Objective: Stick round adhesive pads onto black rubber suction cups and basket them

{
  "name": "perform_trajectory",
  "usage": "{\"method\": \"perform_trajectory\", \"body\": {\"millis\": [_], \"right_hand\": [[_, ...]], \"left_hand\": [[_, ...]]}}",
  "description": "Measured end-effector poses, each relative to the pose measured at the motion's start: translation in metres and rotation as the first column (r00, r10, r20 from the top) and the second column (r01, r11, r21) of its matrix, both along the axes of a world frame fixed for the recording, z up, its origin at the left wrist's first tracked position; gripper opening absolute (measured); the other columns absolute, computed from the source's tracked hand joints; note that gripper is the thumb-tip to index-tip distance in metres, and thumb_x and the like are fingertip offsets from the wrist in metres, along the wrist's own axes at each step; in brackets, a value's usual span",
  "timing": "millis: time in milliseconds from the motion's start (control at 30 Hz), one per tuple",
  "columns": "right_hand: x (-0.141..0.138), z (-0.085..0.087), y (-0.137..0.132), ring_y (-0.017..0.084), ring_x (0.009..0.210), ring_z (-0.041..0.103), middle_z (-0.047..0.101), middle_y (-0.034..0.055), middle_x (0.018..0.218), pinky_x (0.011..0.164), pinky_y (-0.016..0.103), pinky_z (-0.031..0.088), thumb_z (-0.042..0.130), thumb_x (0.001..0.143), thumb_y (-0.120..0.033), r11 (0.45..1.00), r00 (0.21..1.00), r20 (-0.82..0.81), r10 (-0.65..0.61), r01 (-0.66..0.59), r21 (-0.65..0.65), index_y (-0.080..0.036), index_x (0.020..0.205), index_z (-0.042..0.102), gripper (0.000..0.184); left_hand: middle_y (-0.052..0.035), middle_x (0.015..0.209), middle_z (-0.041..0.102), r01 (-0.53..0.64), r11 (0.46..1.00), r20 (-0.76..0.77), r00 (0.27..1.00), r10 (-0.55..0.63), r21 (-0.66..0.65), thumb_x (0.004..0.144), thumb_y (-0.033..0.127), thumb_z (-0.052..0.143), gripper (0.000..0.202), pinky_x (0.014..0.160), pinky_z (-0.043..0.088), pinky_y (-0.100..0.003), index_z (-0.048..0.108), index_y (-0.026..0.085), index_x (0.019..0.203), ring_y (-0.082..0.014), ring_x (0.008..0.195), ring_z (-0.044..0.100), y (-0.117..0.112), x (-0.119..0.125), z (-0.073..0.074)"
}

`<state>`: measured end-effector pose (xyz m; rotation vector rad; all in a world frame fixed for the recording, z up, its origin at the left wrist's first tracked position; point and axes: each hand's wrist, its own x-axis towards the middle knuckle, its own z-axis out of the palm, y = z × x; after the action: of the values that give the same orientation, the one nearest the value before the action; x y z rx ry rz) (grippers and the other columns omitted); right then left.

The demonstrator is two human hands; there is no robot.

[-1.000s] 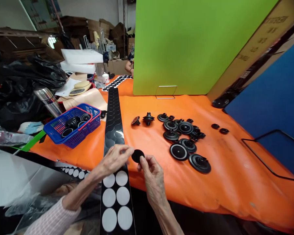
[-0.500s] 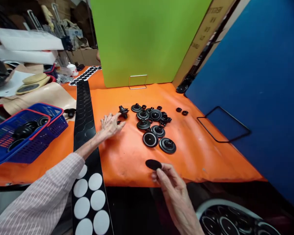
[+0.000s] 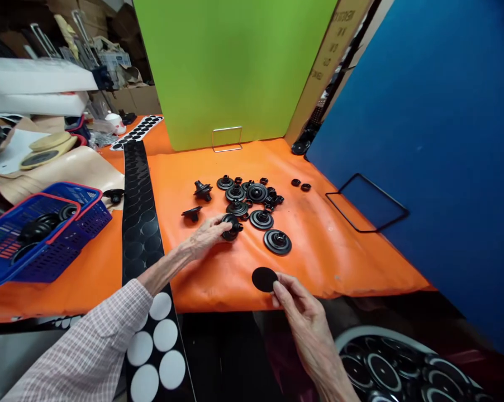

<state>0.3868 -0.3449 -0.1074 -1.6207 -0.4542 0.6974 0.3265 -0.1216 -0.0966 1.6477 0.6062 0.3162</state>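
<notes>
My left hand [image 3: 212, 234] is closed on a black round part with a stepped disc and short stem [image 3: 231, 226], tilted on edge just above the orange cover. In front of me my right hand [image 3: 300, 304] pinches a thin black round pad [image 3: 264, 279] by its right edge, between thumb and fingers. A group of similar black stemmed discs [image 3: 261, 219] lies beyond and right of my left hand, one of them nearer [image 3: 277, 242]. To its left, two more stemmed discs [image 3: 202, 191] rest tipped on their sides.
A black strip of round pads [image 3: 141, 223] runs along the left, with white circles near me. Beside it stands a blue basket [image 3: 55, 262] of black parts. Green [image 3: 239, 67] and blue boards [image 3: 436, 139] rise behind and right. A container of ringed discs [image 3: 361, 338] sits lower right.
My left hand has moved right and taken hold of a black stemmed disc from the near side of the group. The pad in my right hand has turned to show more of its face.
</notes>
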Motion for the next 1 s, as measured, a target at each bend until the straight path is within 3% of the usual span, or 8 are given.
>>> {"method": "perform_trajectory", "body": {"millis": [133, 200, 333, 467, 567, 767, 933, 1000], "right_hand": [[-0.004, 0.001, 0.012, 0.014, 0.061, 0.051, 0.051, -0.0037, 0.067, 0.062, 0.028, 0.044, 0.066, 0.078, -0.050, 0.997, 0.998, 0.037, 0.058, -0.060, 0.052, -0.022, 0.112, 0.062, 0.045], [-0.008, 0.002, 0.018, 0.013, 0.059, 0.049, 0.051, -0.0035, 0.067, 0.059, 0.026, 0.043, 0.065, 0.077, -0.051, 0.995, 0.996, 0.040, 0.083, -0.085, 0.054, -0.021, 0.101, 0.063, 0.038], [-0.013, 0.007, 0.023, 0.012, 0.061, 0.046, 0.051, -0.0024, 0.066, 0.058, 0.023, 0.040, 0.066, 0.077, -0.055, 0.994, 0.996, -0.013, 0.093, -0.093, 0.060, -0.020, 0.073, 0.058, 0.036], [-0.011, 0.009, 0.023, 0.012, 0.065, 0.047, 0.051, -0.0028, 0.069, 0.062, 0.023, 0.041, 0.068, 0.077, -0.051, 0.989, 0.988, -0.131, 0.078, -0.061, 0.131, -0.021, 0.081, 0.058, 0.032], [-0.002, 0.007, 0.021, 0.013, 0.068, 0.049, 0.053, -0.0025, 0.072, 0.066, 0.024, 0.042, 0.070, 0.076, -0.050, 0.987, 0.991, -0.129, 0.026, -0.005, 0.161, -0.022, 0.085, 0.060, 0.032], [0.014, 0.002, 0.010, 0.013, 0.069, 0.050, 0.054, -0.0025, 0.072, 0.065, 0.024, 0.042, 0.074, 0.070, -0.051, 0.990, 0.993, -0.096, -0.073, 0.084, 0.110, -0.023, 0.082, 0.061, 0.034], [0.007, 0.005, 0.009, 0.014, 0.064, 0.050, 0.056, -0.0019, 0.068, 0.062, 0.026, 0.044, 0.074, 0.066, -0.056, 0.996, 0.998, -0.038, -0.050, 0.053, 0.065, -0.021, 0.082, 0.064, 0.040], [0.002, 0.008, 0.011, 0.014, 0.062, 0.051, 0.057, -0.0011, 0.068, 0.061, 0.026, 0.044, 0.074, 0.066, -0.057, 0.999, 0.999, -0.034, -0.003, 0.004, 0.036, -0.021, 0.082, 0.065, 0.040]], "left_hand": [[-0.0119, 0.098, 0.067, -0.051, 0.933, 0.038, 0.997, 0.069, -0.357, 0.070, 0.042, 0.068, 0.043, 0.080, 0.054, -0.038, 0.062, 0.011, 0.100, -0.0203, 0.087, 0.065, -0.004, -0.033, 0.008], [-0.0103, 0.096, 0.068, -0.096, 0.917, 0.012, 0.994, 0.109, -0.388, 0.068, 0.041, 0.071, 0.042, 0.078, 0.055, -0.035, 0.063, 0.012, 0.097, -0.0189, 0.083, 0.065, -0.006, -0.046, 0.009], [-0.0096, 0.101, 0.069, -0.103, 0.992, -0.213, 0.970, 0.117, 0.075, 0.086, 0.043, 0.048, 0.039, 0.071, 0.055, -0.032, 0.061, 0.015, 0.110, -0.0191, 0.082, 0.066, 0.005, -0.063, 0.009], [-0.0131, 0.102, 0.068, -0.091, 0.897, -0.402, 0.872, 0.281, 0.432, 0.084, 0.040, 0.049, 0.035, 0.084, 0.050, -0.042, 0.063, 0.017, 0.106, -0.0301, 0.101, 0.062, 0.023, -0.070, 0.012], [-0.0140, 0.105, 0.066, -0.094, 0.843, -0.423, 0.832, 0.358, 0.530, 0.081, 0.040, 0.052, 0.032, 0.096, 0.041, -0.050, 0.064, 0.020, 0.104, -0.0352, 0.115, 0.053, 0.028, -0.070, 0.017], [-0.0116, 0.114, 0.057, 0.176, 0.801, -0.487, 0.859, 0.159, 0.572, 0.073, 0.055, 0.062, 0.056, 0.094, 0.044, -0.044, 0.060, 0.020, 0.117, -0.0310, 0.108, 0.056, 0.018, -0.069, 0.017], [-0.0083, 0.103, 0.056, 0.173, 0.710, -0.407, 0.897, 0.174, 0.683, 0.085, 0.034, 0.052, 0.022, 0.095, 0.041, -0.042, 0.066, 0.022, 0.097, -0.0267, 0.104, 0.052, 0.015, -0.070, 0.006], [-0.0077, 0.096, 0.058, 0.152, 0.698, -0.373, 0.911, 0.176, 0.700, 0.091, 0.030, 0.043, 0.025, 0.093, 0.042, -0.040, 0.066, 0.020, 0.087, -0.0241, 0.098, 0.053, 0.015, -0.071, 0.005]]}}
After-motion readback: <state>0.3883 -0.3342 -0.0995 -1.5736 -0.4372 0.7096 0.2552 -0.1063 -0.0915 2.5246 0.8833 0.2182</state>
